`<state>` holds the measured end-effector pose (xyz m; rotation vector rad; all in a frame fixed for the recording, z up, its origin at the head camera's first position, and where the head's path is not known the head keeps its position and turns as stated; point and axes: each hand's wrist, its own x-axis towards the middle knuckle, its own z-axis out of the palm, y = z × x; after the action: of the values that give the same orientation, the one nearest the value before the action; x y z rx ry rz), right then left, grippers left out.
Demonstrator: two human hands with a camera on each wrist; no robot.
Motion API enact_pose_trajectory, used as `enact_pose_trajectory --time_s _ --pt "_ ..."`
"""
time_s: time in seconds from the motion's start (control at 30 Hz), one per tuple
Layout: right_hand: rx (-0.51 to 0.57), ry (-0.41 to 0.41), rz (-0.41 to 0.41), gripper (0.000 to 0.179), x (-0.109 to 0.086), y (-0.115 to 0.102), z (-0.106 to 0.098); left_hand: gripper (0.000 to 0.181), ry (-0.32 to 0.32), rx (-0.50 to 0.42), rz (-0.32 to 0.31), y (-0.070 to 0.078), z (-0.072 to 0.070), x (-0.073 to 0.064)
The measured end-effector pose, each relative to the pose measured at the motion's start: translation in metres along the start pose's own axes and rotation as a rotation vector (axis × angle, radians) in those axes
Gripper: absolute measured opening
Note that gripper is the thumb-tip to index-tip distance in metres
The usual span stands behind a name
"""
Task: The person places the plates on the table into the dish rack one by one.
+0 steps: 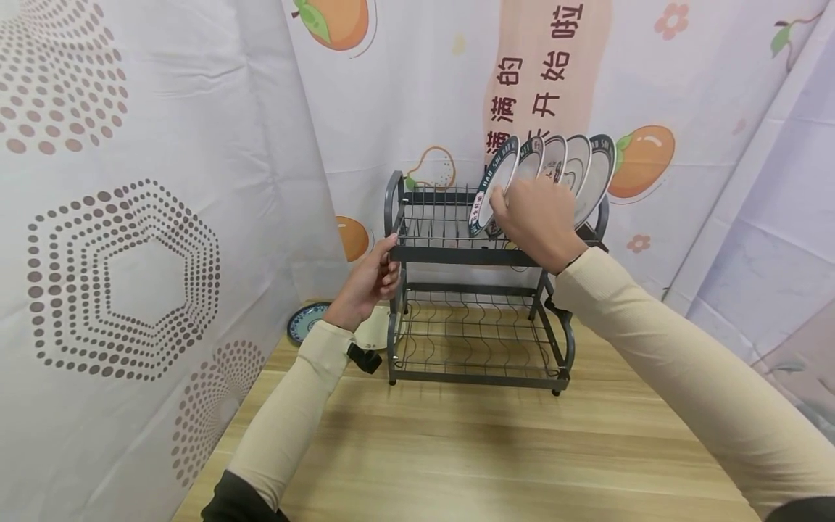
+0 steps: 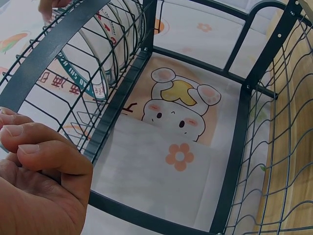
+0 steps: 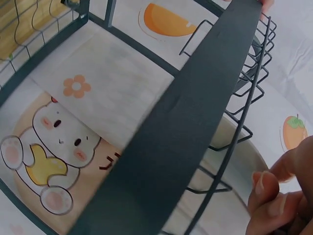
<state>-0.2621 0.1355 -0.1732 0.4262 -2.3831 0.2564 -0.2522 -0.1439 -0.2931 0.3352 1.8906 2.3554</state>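
A dark two-tier dish rack (image 1: pixel 457 255) stands on the wooden table. Several white plates with dark green lettered rims stand tilted on the right half of its upper tier. My right hand (image 1: pixel 541 217) pinches the edge of the leftmost plate (image 1: pixel 497 181), whose lower edge sits among the wires. In the right wrist view, curled fingers (image 3: pixel 274 196) show right at the pale plate's edge (image 3: pixel 232 169). My left hand (image 1: pixel 370 281) grips the upper tier's front left corner; the left wrist view shows its bent fingers (image 2: pixel 54 152) beside the rack's bar.
Behind the rack's left side lie a blue-patterned plate (image 1: pixel 305 319) and a pale dish (image 1: pixel 375 330), partly hidden by my left arm. The rack's lower tier (image 1: pixel 476 333) has wavy wires. Printed white curtains (image 1: pixel 404 80) hang close behind and at the left.
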Motion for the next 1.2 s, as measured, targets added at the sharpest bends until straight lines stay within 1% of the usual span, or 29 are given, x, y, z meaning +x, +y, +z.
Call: enact_pose_trajectory --time_s 0.17,0.3,0.6,0.73,0.93,1.03,1.2 --pt "0.069 -0.016 0.009 0.058 -0.008 0.009 -0.002 0.054 -0.010 -0.007 0.000 0.000 -0.001 0.001" --pt "0.097 -0.016 0.016 0.062 -0.017 0.015 -0.006 0.053 -0.010 -0.020 0.004 0.001 -0.001 0.002" --pt "0.083 0.028 0.033 0.062 -0.039 0.037 -0.016 0.052 -0.023 -0.015 0.005 0.001 0.000 0.002" --pt "0.091 -0.001 0.043 0.063 -0.049 0.049 -0.017 0.052 -0.027 -0.017 0.007 0.000 -0.001 0.001" --pt "0.084 -0.057 0.093 0.063 -0.068 0.072 -0.017 0.053 -0.025 -0.016 0.009 -0.001 0.001 -0.001" --pt "0.076 -0.070 0.103 0.061 -0.078 0.085 -0.018 0.054 -0.021 -0.012 0.012 -0.001 0.002 -0.001" --pt "0.081 -0.080 0.119 0.061 -0.087 0.103 -0.018 0.055 -0.024 -0.013 0.015 -0.001 0.000 -0.001"
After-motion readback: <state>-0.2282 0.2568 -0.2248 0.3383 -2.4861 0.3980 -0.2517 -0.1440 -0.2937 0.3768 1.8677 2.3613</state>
